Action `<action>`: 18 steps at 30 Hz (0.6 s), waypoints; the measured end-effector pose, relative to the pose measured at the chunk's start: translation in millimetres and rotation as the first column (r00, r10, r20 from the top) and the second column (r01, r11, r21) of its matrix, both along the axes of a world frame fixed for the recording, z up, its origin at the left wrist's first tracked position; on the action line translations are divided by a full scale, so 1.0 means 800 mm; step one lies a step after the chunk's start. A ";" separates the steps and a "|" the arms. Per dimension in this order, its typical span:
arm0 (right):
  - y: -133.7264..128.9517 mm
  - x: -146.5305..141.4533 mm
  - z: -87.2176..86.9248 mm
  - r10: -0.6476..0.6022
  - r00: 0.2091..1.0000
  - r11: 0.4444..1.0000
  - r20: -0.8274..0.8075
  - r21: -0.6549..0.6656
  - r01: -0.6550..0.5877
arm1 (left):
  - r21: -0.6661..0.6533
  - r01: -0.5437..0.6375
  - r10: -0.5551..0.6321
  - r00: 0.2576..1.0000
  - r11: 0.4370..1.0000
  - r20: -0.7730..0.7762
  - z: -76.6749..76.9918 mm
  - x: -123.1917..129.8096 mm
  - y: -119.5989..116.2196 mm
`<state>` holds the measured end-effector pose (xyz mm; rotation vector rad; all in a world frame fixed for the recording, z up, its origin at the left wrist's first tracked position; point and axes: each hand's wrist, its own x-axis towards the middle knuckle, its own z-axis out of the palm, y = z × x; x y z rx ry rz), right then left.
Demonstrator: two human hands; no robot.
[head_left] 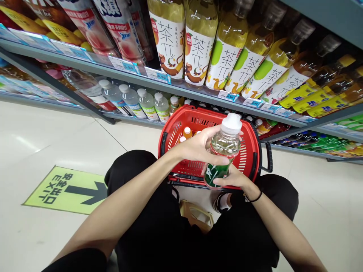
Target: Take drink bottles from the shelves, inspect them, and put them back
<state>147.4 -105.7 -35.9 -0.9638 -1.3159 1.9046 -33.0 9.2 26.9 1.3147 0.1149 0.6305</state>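
Note:
A clear drink bottle (225, 145) with a white cap and a green label is held up over the red shopping basket (249, 138), its cap tipped slightly to the right. My left hand (201, 145) wraps round its upper part, thumb across the front. Lower down, my right hand (231, 177) grips the bottle near its base. Both hands are closed on it. Inside the basket, a small orange-capped bottle (187, 132) and a few other bottle tops show to the left; my left hand and forearm hide part of the inside.
Shelves ahead hold tea bottles (169, 41), peach drink bottles (124, 34) and, lower, white-capped bottles (146, 104). The basket's black handle (269, 156) sticks out right. My knees flank the basket. A green exit sign (65, 189) lies on the floor at left.

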 end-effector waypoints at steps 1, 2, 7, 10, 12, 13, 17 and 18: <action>0.001 0.002 0.003 0.092 0.992 0.995 -0.084 -0.029 -0.094 | -0.023 0.011 -0.011 1.000 1.000 0.006 0.001 0.000 -0.001; 0.002 0.003 0.005 0.164 0.974 0.983 -0.158 -0.052 -0.174 | -0.049 0.014 -0.014 1.000 0.999 0.008 0.001 0.000 -0.002; 0.012 0.001 0.008 0.059 0.988 0.997 -0.140 -0.046 -0.066 | -0.053 -0.173 0.170 0.984 0.984 -0.053 0.000 0.005 -0.009; 0.022 -0.005 0.002 -0.269 0.959 0.959 0.093 0.114 0.258 | 0.045 -0.350 0.353 0.931 0.936 -0.098 -0.010 0.013 -0.011; 0.027 -0.009 -0.002 -0.388 0.908 0.915 0.158 0.185 0.359 | 0.099 -0.417 0.426 0.897 0.904 -0.118 -0.018 0.018 -0.012; 0.028 -0.011 -0.003 -0.409 0.897 0.906 0.170 0.196 0.376 | 0.117 -0.435 0.448 0.885 0.893 -0.126 -0.020 0.021 -0.012; 0.024 -0.016 -0.002 -0.494 0.841 0.863 0.221 0.241 0.443 | 0.172 -0.461 0.488 0.856 0.870 -0.172 -0.025 0.026 -0.016; 0.022 -0.016 -0.002 -0.514 0.826 0.851 0.232 0.260 0.456 | 0.188 -0.477 0.508 0.843 0.858 -0.177 -0.025 0.026 -0.018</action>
